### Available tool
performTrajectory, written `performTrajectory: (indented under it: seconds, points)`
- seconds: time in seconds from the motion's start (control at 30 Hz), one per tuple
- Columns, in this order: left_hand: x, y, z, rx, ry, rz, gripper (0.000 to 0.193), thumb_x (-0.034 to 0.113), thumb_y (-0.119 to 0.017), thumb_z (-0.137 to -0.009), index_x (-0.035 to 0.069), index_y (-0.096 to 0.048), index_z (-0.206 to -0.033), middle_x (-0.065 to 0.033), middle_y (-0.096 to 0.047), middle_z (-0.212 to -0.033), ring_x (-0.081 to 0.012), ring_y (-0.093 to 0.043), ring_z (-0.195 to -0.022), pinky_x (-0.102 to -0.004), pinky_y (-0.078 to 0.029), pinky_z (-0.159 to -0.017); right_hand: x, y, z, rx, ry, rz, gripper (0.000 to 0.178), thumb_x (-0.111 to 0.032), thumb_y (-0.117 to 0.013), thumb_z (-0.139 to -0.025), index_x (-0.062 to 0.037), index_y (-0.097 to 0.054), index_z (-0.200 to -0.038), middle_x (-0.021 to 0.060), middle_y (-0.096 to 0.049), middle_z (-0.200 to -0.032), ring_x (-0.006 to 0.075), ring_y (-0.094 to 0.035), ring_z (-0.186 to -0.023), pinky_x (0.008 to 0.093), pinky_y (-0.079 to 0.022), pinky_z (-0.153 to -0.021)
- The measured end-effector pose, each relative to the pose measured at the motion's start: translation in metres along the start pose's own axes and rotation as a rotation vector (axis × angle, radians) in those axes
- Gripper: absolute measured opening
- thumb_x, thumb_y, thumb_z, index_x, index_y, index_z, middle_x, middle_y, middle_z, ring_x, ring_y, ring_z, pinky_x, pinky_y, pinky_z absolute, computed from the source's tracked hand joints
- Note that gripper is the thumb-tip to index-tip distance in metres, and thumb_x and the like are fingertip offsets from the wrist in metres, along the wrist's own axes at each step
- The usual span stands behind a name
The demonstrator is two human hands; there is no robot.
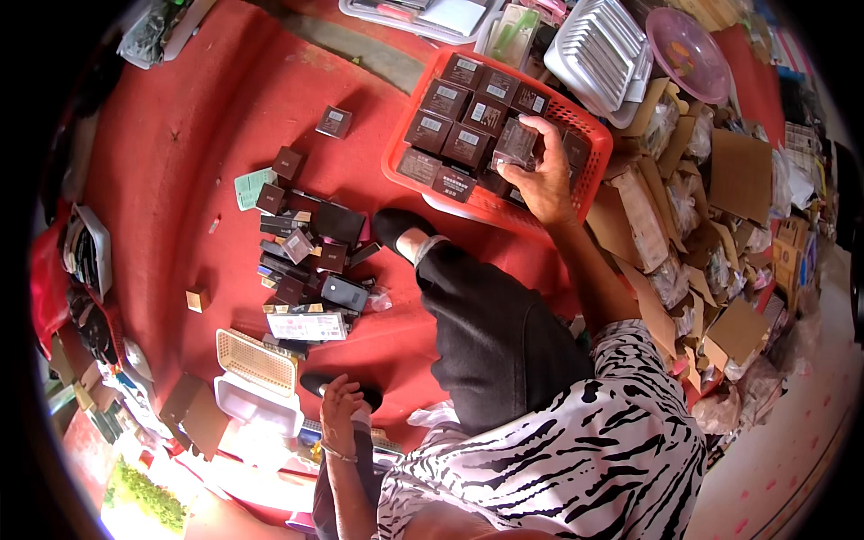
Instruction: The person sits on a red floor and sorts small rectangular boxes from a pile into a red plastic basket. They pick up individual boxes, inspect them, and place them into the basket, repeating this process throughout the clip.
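Observation:
My right hand (543, 176) grips a small dark brown box (514, 144) between thumb and fingers, over the red plastic basket (393, 153). Several more brown boxes (467, 144) with pale printed labels sit in rows inside that basket. Lower down, my left hand (341, 409) hangs near my knee and shoe, its fingers loosely apart and holding nothing. On the red floor covering, a heap of dark boxes (335, 223) lies left of my foot. One loose brown box (334, 121) stands apart between the heap and the basket.
Beyond the basket are a white slatted rack (598, 54) and a pink bowl (688, 56). Opened cardboard cartons (741, 175) crowd the right side. A beige basket (256, 360) and a white tray (259, 405) lie below the heap. A small tan box (197, 300) stands left.

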State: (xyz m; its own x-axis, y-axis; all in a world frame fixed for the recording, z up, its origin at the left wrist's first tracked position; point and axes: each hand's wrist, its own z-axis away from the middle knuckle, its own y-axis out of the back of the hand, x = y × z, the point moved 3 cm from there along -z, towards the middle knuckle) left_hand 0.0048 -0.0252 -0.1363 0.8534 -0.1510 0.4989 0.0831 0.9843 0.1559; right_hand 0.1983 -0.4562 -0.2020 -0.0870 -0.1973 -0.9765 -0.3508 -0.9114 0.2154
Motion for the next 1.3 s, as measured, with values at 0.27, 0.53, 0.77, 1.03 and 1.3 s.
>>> performTrajectory:
  seconds: [0.27,0.53,0.77,1.03,1.3]
  points:
    - [-0.008,0.004,-0.006,0.018,0.006,-0.017,0.039,0.018,-0.049,-0.087,0.001,-0.046,-0.122,-0.0111,-0.057,-0.105,-0.0155,-0.057,-0.089,-0.0253,-0.046,-0.077,0.012,0.013,0.000,0.122,-0.568,-0.271,0.043,-0.043,-0.058,-0.084,-0.0062,-0.053,-0.106,0.0046,-0.062,-0.084,0.0130,-0.059,-0.062,0.0255,-0.047,-0.050]
    - [-0.009,0.004,-0.005,0.027,0.041,-0.030,0.037,0.013,-0.046,-0.087,0.000,-0.048,-0.121,-0.0112,-0.057,-0.105,-0.0151,-0.057,-0.088,-0.0249,-0.046,-0.076,0.025,0.019,0.002,0.221,-0.834,-0.345,0.048,-0.054,-0.056,-0.082,-0.0090,-0.057,-0.098,0.0050,-0.062,-0.079,0.0150,-0.057,-0.056,0.0253,-0.046,-0.047]
    - [-0.017,0.007,-0.006,0.006,0.041,-0.050,0.040,0.022,-0.051,-0.085,0.003,-0.048,-0.120,-0.0100,-0.057,-0.106,-0.0144,-0.057,-0.088,-0.0245,-0.046,-0.075,0.056,0.042,0.008,0.327,-0.608,-0.104,0.051,-0.029,-0.068,-0.076,-0.0010,-0.047,-0.114,0.0100,-0.053,-0.092,0.0189,-0.058,-0.064,0.0307,-0.049,-0.050]
    - [-0.015,0.008,-0.005,-0.013,0.022,-0.076,0.038,0.018,-0.048,-0.086,0.003,-0.047,-0.120,-0.0107,-0.056,-0.108,-0.0147,-0.057,-0.088,-0.0249,-0.046,-0.076,0.017,0.009,-0.001,0.119,0.030,0.890,0.065,-0.013,-0.076,-0.066,-0.0069,-0.042,-0.121,0.0148,-0.045,-0.113,0.0287,-0.048,-0.105,0.0377,-0.045,-0.082]
    - [-0.022,0.006,-0.010,-0.004,0.029,-0.134,0.038,0.013,-0.047,-0.084,0.003,-0.048,-0.120,-0.0109,-0.057,-0.107,-0.0151,-0.058,-0.087,-0.0252,-0.046,-0.076,0.024,0.008,-0.014,0.083,-0.240,0.885,0.051,-0.022,-0.072,-0.070,-0.0106,-0.040,-0.108,0.0155,-0.054,-0.105,0.0362,-0.055,-0.098,0.0453,-0.045,-0.079]
